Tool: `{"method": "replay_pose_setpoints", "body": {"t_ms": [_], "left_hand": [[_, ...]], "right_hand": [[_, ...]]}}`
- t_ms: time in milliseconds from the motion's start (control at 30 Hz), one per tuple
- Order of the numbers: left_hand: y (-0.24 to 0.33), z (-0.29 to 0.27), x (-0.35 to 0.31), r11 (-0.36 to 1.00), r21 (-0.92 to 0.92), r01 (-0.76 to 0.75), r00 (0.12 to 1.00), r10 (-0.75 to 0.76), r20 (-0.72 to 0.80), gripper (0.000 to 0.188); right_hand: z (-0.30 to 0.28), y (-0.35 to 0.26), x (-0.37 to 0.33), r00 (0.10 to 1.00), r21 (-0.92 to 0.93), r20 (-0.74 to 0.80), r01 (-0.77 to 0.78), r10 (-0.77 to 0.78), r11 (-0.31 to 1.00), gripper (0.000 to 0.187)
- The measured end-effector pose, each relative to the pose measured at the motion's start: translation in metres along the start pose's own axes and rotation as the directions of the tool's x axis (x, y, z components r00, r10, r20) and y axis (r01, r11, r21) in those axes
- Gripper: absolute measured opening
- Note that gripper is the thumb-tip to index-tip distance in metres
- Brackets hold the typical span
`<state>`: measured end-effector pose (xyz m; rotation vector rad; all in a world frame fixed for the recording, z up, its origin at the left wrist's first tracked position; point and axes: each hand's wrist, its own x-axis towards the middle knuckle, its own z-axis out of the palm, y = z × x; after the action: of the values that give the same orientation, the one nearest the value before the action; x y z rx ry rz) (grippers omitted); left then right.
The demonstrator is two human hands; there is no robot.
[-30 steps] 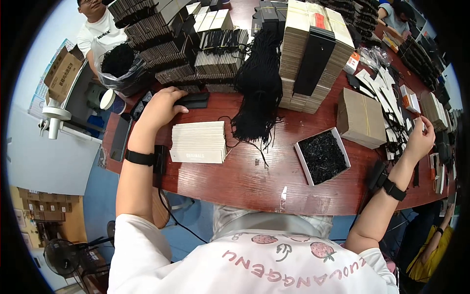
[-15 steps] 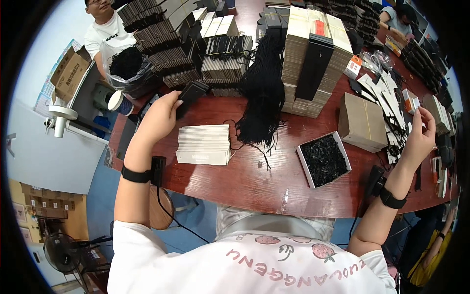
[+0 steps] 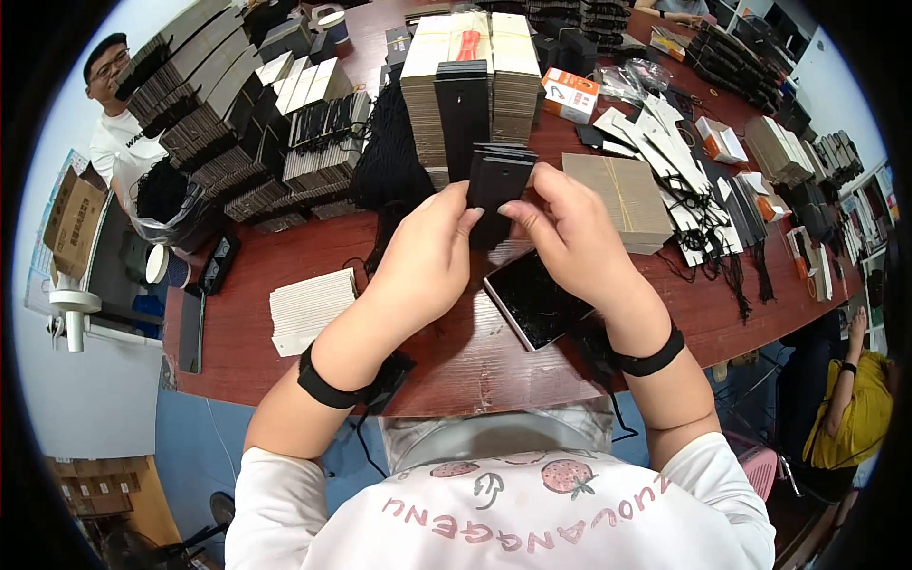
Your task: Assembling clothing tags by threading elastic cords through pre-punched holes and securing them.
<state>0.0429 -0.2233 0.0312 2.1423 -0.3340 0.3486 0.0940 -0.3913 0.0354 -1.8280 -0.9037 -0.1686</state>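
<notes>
A small stack of black hang tags (image 3: 496,195), each with a hole near its top end, stands nearly upright between my hands above the table's middle. My left hand (image 3: 432,245) closes on its left side, thumb on the front face. On the other side my right hand (image 3: 581,226) grips it, thumb also in front. Just below my right hand sits a white-walled open box (image 3: 507,317) of thin black pieces, partly hidden by that hand. A fanned row of cream tags (image 3: 312,310) lies left of my left forearm. Behind my hands, another black tag stack (image 3: 462,119) leans on tall banded card stacks (image 3: 418,90).
Black cords (image 3: 391,142) hang beside high tag stacks (image 3: 228,133) at the left. To the right are a banded brown stack (image 3: 613,195), strewn white strips (image 3: 655,123) and an orange-white box (image 3: 570,93). A paper cup (image 3: 171,266) stands near the left edge. Other people sit around.
My left hand has brought the black tags from the left to the middle. My right hand has come in from the far right and taken hold of them too. The view has turned right.
</notes>
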Motion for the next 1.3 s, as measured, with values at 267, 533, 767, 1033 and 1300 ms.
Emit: {"method": "replay_pose_setpoints", "body": {"t_ms": [267, 533, 767, 1033, 1300], "left_hand": [[-0.020, 0.041, 0.004, 0.983, 0.162, 0.082, 0.996, -0.084, 0.002, 0.029], [-0.031, 0.056, -0.002, 0.981, 0.195, -0.004, 1.000, 0.010, -0.028, 0.048], [-0.036, 0.062, -0.007, 0.969, 0.209, 0.129, 0.991, -0.136, 0.019, 0.051], [-0.032, 0.051, -0.002, 0.924, 0.363, 0.122, 0.992, -0.126, -0.012, 0.020], [-0.028, 0.058, -0.004, 0.910, 0.406, 0.087, 0.994, -0.107, 0.026, 0.020]], "right_hand": [[-0.006, 0.033, -0.007, 0.978, -0.221, 0.093, -0.162, 0.187, 0.962, 0.014], [0.012, 0.032, -0.016, 0.981, -0.453, 0.090, -0.115, 0.174, 0.884, 0.025], [0.014, 0.023, -0.014, 0.976, -0.482, 0.083, -0.137, 0.201, 0.865, 0.021], [0.011, 0.028, -0.016, 0.981, -0.439, 0.075, -0.130, 0.180, 0.889, 0.021], [0.013, 0.028, -0.014, 0.961, -0.521, 0.106, -0.164, 0.254, 0.838, 0.014]]}}
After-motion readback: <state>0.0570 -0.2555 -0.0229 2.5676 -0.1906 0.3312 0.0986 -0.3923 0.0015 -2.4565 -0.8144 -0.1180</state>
